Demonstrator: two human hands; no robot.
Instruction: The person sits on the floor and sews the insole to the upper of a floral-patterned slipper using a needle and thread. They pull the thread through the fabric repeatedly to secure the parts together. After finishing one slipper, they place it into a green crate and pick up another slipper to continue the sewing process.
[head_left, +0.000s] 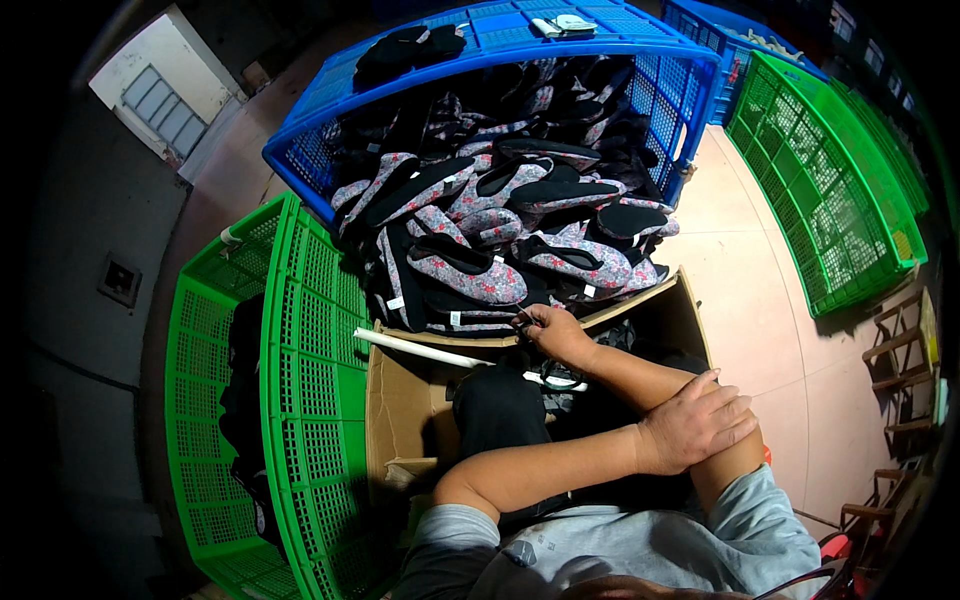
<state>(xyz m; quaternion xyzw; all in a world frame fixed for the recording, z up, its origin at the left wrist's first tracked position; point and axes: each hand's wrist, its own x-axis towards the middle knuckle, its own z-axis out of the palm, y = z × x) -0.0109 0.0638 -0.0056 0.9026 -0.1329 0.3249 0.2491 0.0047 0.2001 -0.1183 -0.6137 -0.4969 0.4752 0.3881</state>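
My left arm crosses over my right, and my left hand point(697, 424) rests on my right forearm with its fingers apart. My right hand point(552, 332) is closed around a small dark thing with a thin tip, too small to name surely. It sits at the cardboard's edge, just below the pile. Many floral slip-on shoes point(470, 275) with black soles and linings spill from a blue crate point(690, 110) lying on its side. Small white tags show on some shoes. A white rod point(420, 346) runs across the opening of a cardboard box point(395, 400) by my knees.
A green crate point(315, 400) with dark items stands at left. More green crates point(815, 190) are at right, beside another blue crate point(735, 50). Dark items point(410, 50) and a small white item point(565, 26) lie atop the tipped crate. Wooden stools point(900, 370) stand far right.
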